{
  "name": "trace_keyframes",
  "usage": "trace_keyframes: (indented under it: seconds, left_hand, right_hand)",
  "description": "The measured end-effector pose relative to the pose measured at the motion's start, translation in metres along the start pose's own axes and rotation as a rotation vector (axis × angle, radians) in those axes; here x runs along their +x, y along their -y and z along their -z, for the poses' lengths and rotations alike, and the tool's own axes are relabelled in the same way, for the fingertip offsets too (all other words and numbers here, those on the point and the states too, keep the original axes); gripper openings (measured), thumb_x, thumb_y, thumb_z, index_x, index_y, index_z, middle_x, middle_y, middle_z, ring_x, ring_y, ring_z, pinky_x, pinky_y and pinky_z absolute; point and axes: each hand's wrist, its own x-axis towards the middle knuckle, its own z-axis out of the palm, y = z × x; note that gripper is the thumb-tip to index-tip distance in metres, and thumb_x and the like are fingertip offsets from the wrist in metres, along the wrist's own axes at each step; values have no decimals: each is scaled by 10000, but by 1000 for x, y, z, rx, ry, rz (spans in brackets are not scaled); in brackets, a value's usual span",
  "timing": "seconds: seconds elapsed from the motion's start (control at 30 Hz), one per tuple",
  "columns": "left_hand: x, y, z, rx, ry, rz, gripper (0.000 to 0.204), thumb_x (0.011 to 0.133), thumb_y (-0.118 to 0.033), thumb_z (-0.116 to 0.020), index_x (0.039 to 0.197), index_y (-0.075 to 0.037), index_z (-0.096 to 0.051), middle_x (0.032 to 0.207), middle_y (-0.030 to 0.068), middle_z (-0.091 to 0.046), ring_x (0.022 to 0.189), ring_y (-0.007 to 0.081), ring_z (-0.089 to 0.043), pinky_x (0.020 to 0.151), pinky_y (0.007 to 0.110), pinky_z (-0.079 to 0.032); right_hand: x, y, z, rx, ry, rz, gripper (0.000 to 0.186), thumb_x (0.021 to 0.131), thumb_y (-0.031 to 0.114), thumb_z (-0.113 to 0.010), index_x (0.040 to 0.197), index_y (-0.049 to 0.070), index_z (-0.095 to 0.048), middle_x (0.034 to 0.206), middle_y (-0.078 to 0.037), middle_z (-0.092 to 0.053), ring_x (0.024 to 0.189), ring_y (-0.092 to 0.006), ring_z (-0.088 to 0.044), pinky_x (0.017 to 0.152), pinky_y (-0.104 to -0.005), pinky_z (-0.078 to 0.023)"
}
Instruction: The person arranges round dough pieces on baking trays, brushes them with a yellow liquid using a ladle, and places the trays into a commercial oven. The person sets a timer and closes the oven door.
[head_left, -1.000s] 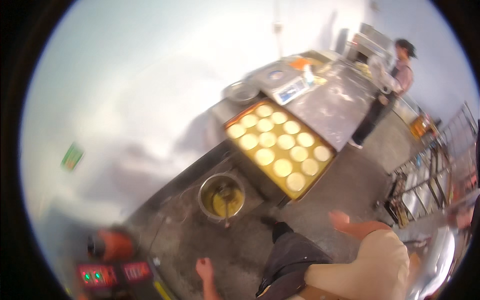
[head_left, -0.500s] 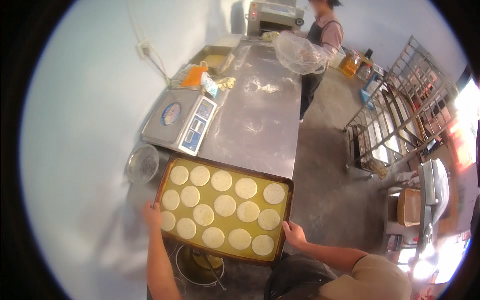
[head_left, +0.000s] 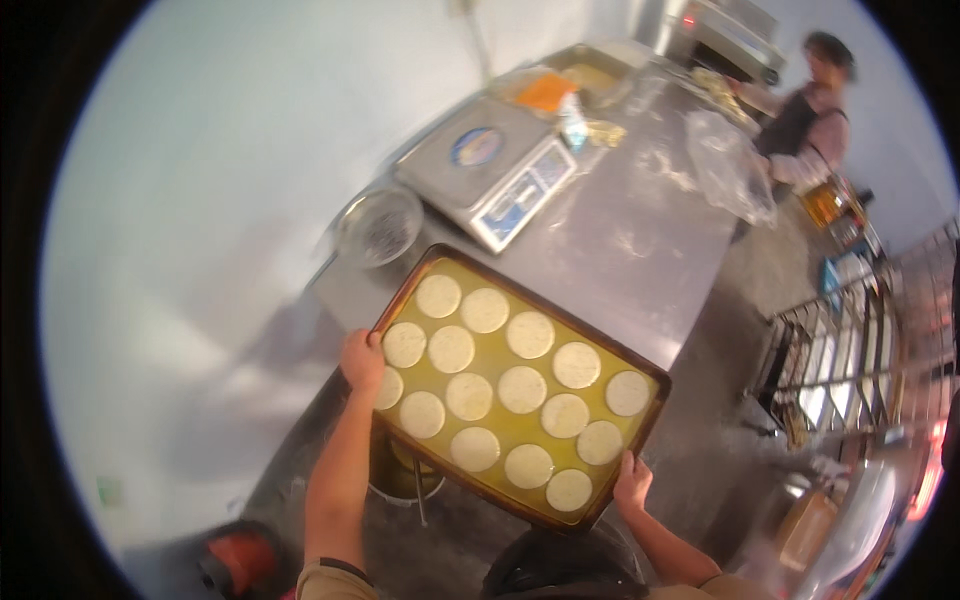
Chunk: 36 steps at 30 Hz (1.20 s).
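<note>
Both my hands carry a dark-rimmed baking tray (head_left: 530, 289) by its two short sides. My left hand (head_left: 362, 360) is closed on the left edge, my right hand (head_left: 632, 484) on the right edge near its lower corner. Rows of flat, round, pale dough pieces (head_left: 522, 389) lie apart from each other on its yellow, oily-looking surface. The tray hangs at the near end of the steel table (head_left: 640, 250), its far edge overlapping the table in view. Fingers under the tray are hidden.
A weighing scale (head_left: 490, 165) and a clear bowl (head_left: 380, 228) stand on the table's left side. Under the tray sits a bucket (head_left: 400, 480). A co-worker (head_left: 800, 125) handles a plastic bag (head_left: 725, 165) at the far end. A metal rack (head_left: 840, 350) stands right.
My view has swung to the left, so table, scale and rack appear farther right and tilted. The tray stays in both hands. The co-worker's bag has shifted.
</note>
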Motion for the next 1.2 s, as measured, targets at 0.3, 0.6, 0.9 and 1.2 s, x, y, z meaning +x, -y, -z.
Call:
trace_keyframes:
  seconds: [0.3,0.6,0.9,1.2]
  left_hand:
    - [-123,31,106,72,-147,178,140,935,-178,-712,918,-50,-659,941,119,-635,964,358,-627,822,483,-510]
    - [-333,113,253,120,-322,627,173,958,-233,-686,958,-60,-681,966,125,-669,989,362,-638,849,478,-509]
    - [-637,169,417,287,-528,1016,219,956,-284,-674,976,-68,-709,1017,134,-680,1053,361,-640,901,488,-522]
    - [-862,119,544,416,-662,1316,222,946,-268,-647,946,-64,-736,1048,123,-703,1092,336,-647,924,477,-536]
  right_hand:
    - [4,2,41,-180,147,192,442,1071,283,-592,879,-111,-645,696,-240,-617,680,-175,-533,655,-445,-474]
    - [-53,11,23,-221,446,446,426,1071,282,-583,964,-123,-662,762,-269,-639,675,-240,-559,687,-463,-489]
    - [-194,-36,-22,-228,827,876,445,1081,270,-563,965,-149,-655,810,-212,-699,708,-231,-557,712,-434,-484]
    - [-323,-41,5,-209,1240,931,423,1072,228,-566,833,-120,-600,719,-87,-615,707,-148,-512,647,-396,-445]
